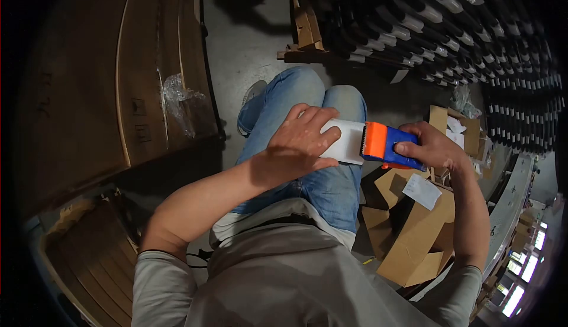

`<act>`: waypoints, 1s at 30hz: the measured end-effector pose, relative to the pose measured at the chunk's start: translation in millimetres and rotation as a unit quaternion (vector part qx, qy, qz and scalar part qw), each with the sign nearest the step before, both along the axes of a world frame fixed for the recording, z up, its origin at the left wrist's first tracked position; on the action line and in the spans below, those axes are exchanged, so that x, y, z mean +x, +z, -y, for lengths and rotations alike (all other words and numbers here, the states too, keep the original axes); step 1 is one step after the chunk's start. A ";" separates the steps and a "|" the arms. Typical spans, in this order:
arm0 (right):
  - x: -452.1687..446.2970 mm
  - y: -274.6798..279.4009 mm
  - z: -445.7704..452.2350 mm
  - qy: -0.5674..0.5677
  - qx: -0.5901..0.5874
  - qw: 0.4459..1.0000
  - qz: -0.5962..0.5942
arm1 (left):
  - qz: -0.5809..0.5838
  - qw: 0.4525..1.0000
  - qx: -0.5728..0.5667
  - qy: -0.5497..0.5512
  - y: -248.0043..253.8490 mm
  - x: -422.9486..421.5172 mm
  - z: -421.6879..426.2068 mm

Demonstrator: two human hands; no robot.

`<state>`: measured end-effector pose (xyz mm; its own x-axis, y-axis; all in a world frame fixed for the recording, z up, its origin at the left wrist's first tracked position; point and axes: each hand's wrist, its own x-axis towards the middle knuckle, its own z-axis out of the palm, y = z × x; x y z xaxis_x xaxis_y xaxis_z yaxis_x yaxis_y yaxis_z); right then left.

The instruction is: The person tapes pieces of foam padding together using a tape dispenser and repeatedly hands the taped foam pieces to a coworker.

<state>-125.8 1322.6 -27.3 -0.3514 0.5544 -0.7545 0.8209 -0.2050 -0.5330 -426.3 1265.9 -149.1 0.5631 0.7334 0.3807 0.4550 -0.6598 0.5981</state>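
Note:
My left hand point(306, 137) lies over a white flat piece, perhaps a small box point(348, 142), above my lap. Its thumb and fingers are at the piece's edges, gripping it. My right hand point(435, 147) is closed round a blue and orange tape dispenser point(384, 143), thumb on top of the blue body. The dispenser's serrated edge faces left and meets the right end of the white piece. My left fingers partly cover the white piece.
Big brown cartons point(89, 90) stand on the left, with crumpled clear plastic point(180, 99) on one. An opened cardboard box point(414, 232) with a white paper point(422, 191) lies at lower right. Stacked black parts with pale ends point(426, 31) fill the upper right.

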 end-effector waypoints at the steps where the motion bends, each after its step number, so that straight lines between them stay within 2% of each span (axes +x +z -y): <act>1: -11.5 7.0 -5.5 0.029 0.008 0.998 0.056 | -0.003 1.000 -0.004 0.001 0.0 -0.5 0.0; 2: -22.9 11.3 -8.7 0.057 0.014 0.992 0.110 | 0.001 1.000 -0.007 0.000 -1.5 -0.6 0.6; 3: -34.0 13.5 -10.4 0.056 0.011 0.992 0.112 | 0.003 1.000 -0.001 0.000 -3.4 -0.4 0.9; 5: -56.2 11.4 -10.7 0.163 0.099 0.955 0.228 | 0.005 1.000 0.001 -0.001 -6.1 -0.1 1.4; 6: -66.7 5.1 -8.1 0.219 0.137 0.936 0.238 | -0.006 1.000 0.008 -0.001 -5.6 0.0 1.7; 8: -90.5 6.9 -17.3 0.253 0.121 0.920 0.273 | -0.024 1.000 0.010 -0.018 -5.7 1.7 4.1; 9: -101.5 10.8 -23.7 0.287 0.113 0.899 0.309 | -0.029 1.000 0.008 0.006 -5.6 3.5 3.6; 10: -112.9 14.7 -26.7 0.269 0.108 0.907 0.306 | -0.035 0.999 0.008 0.026 -5.4 5.0 2.7; 12: -132.9 17.4 -30.8 0.342 0.061 0.874 0.340 | -0.048 0.999 -0.001 0.018 -5.7 7.4 1.6; 14: -139.5 -1.6 -26.4 0.373 0.076 0.861 0.339 | -0.059 0.998 -0.010 0.004 -7.1 10.3 6.0; 15: -142.7 -22.6 -28.3 0.324 0.008 0.872 0.368 | -0.074 0.997 -0.016 0.013 -7.6 10.4 7.3; 18: -111.7 -28.5 -20.9 0.281 0.072 0.903 0.316 | -0.085 0.996 0.002 0.020 -2.4 10.5 6.4; 19: -87.0 -10.0 -22.3 0.351 0.157 0.898 0.215 | -0.086 0.996 0.005 0.023 -2.6 9.6 5.6; 20: -80.0 -3.2 -26.3 0.359 0.169 0.890 0.224 | -0.081 0.997 0.006 0.018 -2.6 6.6 2.9; 22: -73.2 -8.1 -30.8 0.286 0.033 0.916 0.280 | -0.067 0.997 0.017 0.019 -2.6 1.4 2.4; 23: -64.2 -11.1 -27.4 0.298 0.035 0.910 0.285 | -0.062 0.998 0.016 0.005 -3.0 0.5 4.4; 25: -42.1 -18.3 -14.2 0.233 0.036 0.954 0.184 | -0.055 0.998 0.016 0.000 -2.9 0.4 7.4; 26: -34.5 -21.9 -9.0 0.241 0.035 0.952 0.185 | -0.052 0.998 0.019 -0.017 -3.3 0.6 9.0; 28: -20.7 -28.3 -1.1 0.181 0.115 0.969 0.122 | -0.054 0.998 0.026 -0.012 -4.0 3.2 11.1; 30: -10.1 -36.1 2.9 0.184 0.135 0.968 0.107 | -0.060 0.997 0.035 -0.014 -3.7 5.6 12.3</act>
